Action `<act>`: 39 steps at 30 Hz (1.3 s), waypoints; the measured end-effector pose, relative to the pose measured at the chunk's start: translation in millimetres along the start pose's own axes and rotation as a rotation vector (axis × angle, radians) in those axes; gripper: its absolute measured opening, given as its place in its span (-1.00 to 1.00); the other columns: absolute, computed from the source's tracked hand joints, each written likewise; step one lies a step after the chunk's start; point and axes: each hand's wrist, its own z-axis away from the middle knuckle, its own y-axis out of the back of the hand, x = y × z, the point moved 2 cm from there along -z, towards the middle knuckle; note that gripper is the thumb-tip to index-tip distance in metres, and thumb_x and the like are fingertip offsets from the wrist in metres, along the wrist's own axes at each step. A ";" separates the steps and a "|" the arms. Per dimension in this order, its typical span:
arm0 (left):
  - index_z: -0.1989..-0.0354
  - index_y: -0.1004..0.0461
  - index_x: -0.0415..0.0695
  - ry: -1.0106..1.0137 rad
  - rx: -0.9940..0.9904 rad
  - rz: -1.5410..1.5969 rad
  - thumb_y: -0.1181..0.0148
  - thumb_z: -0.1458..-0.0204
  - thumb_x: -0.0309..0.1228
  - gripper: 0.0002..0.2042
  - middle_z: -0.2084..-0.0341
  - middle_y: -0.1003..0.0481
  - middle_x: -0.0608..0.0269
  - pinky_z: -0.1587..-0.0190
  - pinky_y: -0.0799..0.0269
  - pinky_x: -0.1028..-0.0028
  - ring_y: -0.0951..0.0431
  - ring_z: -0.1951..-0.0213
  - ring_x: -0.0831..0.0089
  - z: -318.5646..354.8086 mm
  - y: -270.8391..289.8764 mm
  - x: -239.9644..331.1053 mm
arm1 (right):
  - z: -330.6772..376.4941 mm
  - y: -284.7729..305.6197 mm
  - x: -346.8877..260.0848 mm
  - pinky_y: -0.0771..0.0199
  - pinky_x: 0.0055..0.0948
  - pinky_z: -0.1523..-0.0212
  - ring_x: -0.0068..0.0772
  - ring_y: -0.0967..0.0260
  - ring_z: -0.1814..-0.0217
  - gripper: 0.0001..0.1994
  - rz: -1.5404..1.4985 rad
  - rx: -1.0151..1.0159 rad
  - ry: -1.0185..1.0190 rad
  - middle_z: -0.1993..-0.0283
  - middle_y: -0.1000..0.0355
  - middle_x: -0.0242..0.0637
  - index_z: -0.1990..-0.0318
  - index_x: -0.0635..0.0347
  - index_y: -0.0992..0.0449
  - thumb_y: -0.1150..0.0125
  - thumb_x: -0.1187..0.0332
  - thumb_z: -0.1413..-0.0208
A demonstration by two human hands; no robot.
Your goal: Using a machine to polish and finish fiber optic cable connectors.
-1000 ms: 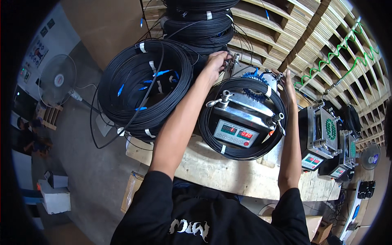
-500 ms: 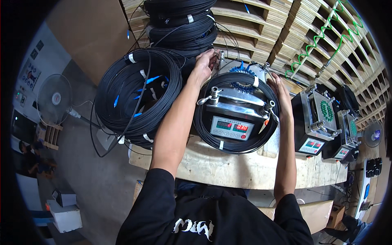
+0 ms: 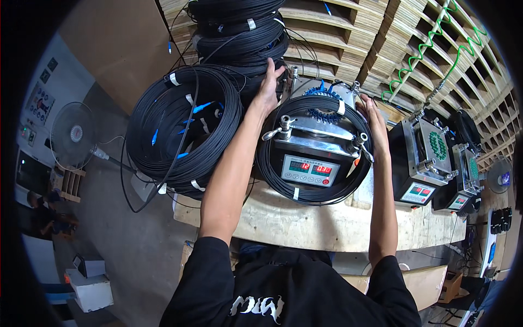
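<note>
In front of me stands a black polishing machine (image 3: 294, 151) with metal clamp plates, corner posts and a red-lit display panel (image 3: 309, 170). A coil of black fiber-optic cable (image 3: 272, 182) loops around its front, and blue connectors (image 3: 325, 115) ring its top. My left hand (image 3: 267, 90) is by the back left post (image 3: 295, 73), fingers raised and thumb apart, holding nothing. My right hand (image 3: 376, 122) lies along the right side of the coil, fingers stretched toward the back right post (image 3: 356, 87); whether it touches the machine is hard to see.
A large cable coil with blue connectors (image 3: 185, 131) stands at the left, before a tall stack of coils (image 3: 239, 32). Two similar machines (image 3: 422, 158) (image 3: 463, 177) are on the right of the wooden table (image 3: 272, 223). Behind are wooden pallets (image 3: 370, 27) and a green spiral hose (image 3: 419, 52).
My left hand has come off the back left post and opened, shifting slightly left. My right hand stays nearly in place. The left reading on the display has changed.
</note>
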 end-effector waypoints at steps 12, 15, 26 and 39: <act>-0.12 -0.52 -0.26 0.053 -0.236 -0.313 0.68 -0.08 0.52 0.09 -0.20 -0.39 0.05 -0.34 -0.11 0.30 -0.32 -0.22 0.24 -7.8 -40.9 26.4 | 7.9 -5.2 -6.8 -0.12 -0.32 -0.38 -0.24 -0.25 -0.38 -0.42 0.038 0.012 0.019 -0.30 -0.36 -0.15 -0.32 0.24 -0.35 0.08 -0.06 -0.39; 0.03 -0.60 -0.22 0.034 -0.199 -0.347 0.43 -0.16 0.45 -0.08 0.23 -0.58 0.02 0.00 -0.46 0.28 -0.52 0.10 0.27 -10.0 -33.7 23.5 | 9.8 -8.9 -9.2 -0.16 -0.33 -0.33 -0.27 -0.27 -0.35 -0.43 0.007 0.022 -0.001 -0.26 -0.39 -0.17 -0.30 0.23 -0.38 0.09 -0.06 -0.40; 0.08 -0.56 -0.20 -0.792 0.197 -0.768 -0.20 -0.20 -0.34 -0.78 0.13 -0.48 0.06 -0.04 -0.43 0.34 -0.50 0.04 0.18 151.6 -21.2 35.6 | 75.2 -7.7 -35.0 -0.29 -0.60 0.32 -0.66 -0.25 0.33 -0.76 0.261 0.429 0.417 0.36 -0.39 -0.37 0.02 0.31 -0.48 -0.22 0.33 -0.30; 0.15 -0.45 -0.32 -0.743 0.126 -0.935 -0.16 -0.23 -0.46 -0.84 0.40 -0.56 -0.05 0.33 -0.45 0.30 -0.59 0.38 0.14 221.9 2.0 4.5 | 146.2 -21.7 -27.0 -0.21 -0.62 0.43 -0.71 -0.22 0.41 -0.78 0.256 0.328 0.258 0.46 -0.45 -0.36 0.28 0.38 -0.45 -0.23 0.35 -0.28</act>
